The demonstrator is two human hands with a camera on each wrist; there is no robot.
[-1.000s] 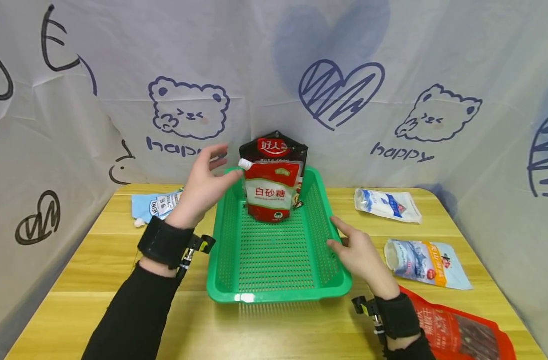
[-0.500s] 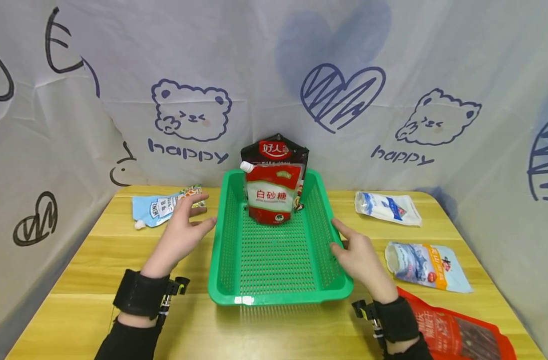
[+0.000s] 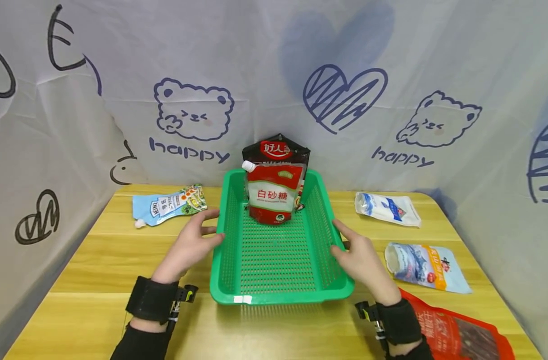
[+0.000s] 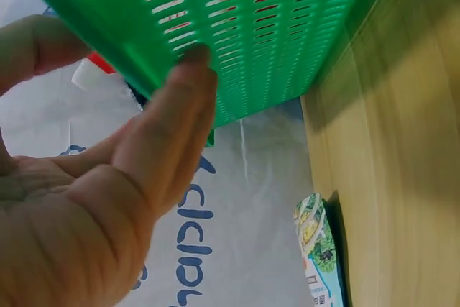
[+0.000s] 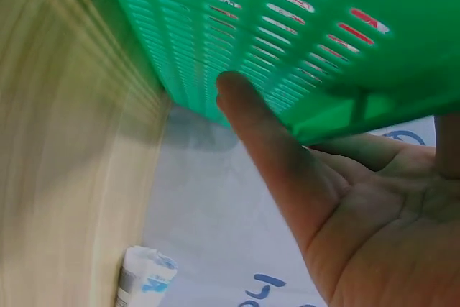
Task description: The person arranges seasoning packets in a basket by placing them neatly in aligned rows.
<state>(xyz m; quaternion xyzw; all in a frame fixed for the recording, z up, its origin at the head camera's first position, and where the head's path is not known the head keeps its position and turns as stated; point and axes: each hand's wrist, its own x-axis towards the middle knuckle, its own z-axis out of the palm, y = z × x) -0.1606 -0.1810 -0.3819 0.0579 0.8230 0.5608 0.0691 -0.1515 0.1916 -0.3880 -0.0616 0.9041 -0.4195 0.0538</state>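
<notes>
A green perforated plastic basket (image 3: 274,298) stands on the wooden table in the middle of the head view. My left hand (image 3: 190,250) is at its left rim, thumb over the edge and fingers along the outer wall. On the opposite side my right hand (image 3: 359,255) grips the right rim in the same way. Inside, at the far end, a red and white spouted sugar pouch (image 3: 274,195) leans upright against a black pouch (image 3: 278,145). Through the wall slots in the left wrist view (image 4: 237,34), bits of red show.
A light blue spouted Heinz pouch (image 3: 167,206) lies to the left. On the right lie a white and blue packet (image 3: 388,208), a blue and orange pouch (image 3: 429,266) and a red bag (image 3: 458,330) by the right wrist. A drawn-on white cloth (image 3: 274,65) hangs behind.
My left hand came down from beside the sugar pouch, out to the left, then moved right to the basket's left rim. The right hand stays at the right rim.
</notes>
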